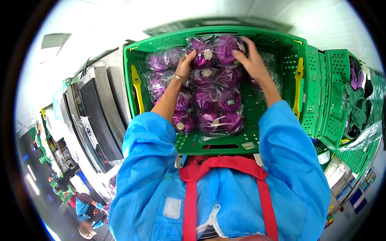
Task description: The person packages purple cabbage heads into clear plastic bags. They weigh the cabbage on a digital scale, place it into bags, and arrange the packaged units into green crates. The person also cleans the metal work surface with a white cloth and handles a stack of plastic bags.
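Observation:
A green plastic crate (250, 144) with yellow handles stands before me. Inside lie rows of clear film packs of purple vegetables, perhaps red cabbage halves, with pale stem ends. My left hand (185, 66) touches the left end of a far middle pack (200, 48), thumb on the film. At that pack's right end, my right hand (248, 57) has its thumb and fingers around a purple piece (225, 49). Both hands together hold this pack on top of the others. Nearer me lie more packs (221, 122), and a few (270, 66) show partly behind my right forearm.
Left of the crate stands a metal machine with a dark top (101, 111), perhaps a wrapping machine. Further green crates (334, 99) stand on the right, one with dark cloth-like items (357, 96). A co-worker (86, 208) is at the lower left, well away from me.

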Demonstrator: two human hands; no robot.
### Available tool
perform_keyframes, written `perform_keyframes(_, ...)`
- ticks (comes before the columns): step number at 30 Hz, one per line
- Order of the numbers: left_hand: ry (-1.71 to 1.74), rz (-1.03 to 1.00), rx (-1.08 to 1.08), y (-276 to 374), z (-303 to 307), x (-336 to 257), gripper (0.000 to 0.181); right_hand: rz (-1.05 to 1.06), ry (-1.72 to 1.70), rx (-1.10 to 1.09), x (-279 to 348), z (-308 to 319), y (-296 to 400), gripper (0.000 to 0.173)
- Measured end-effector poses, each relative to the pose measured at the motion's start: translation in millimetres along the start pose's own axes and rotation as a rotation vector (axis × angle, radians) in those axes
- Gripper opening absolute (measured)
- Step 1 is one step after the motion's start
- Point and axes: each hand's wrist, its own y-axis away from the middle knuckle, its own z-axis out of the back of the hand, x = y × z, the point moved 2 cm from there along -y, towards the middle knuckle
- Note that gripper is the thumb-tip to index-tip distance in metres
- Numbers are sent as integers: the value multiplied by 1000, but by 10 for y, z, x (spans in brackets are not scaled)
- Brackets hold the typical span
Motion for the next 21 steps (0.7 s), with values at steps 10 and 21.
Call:
perform_keyframes(10,-161,31,-65,-146,36,-9,67,-178,-91,-48,-194,-348,-22,74)
perform_keyframes(21,-231,80,215,-34,65,-40,73,-232,-267,-106,-468,-455,46,76)
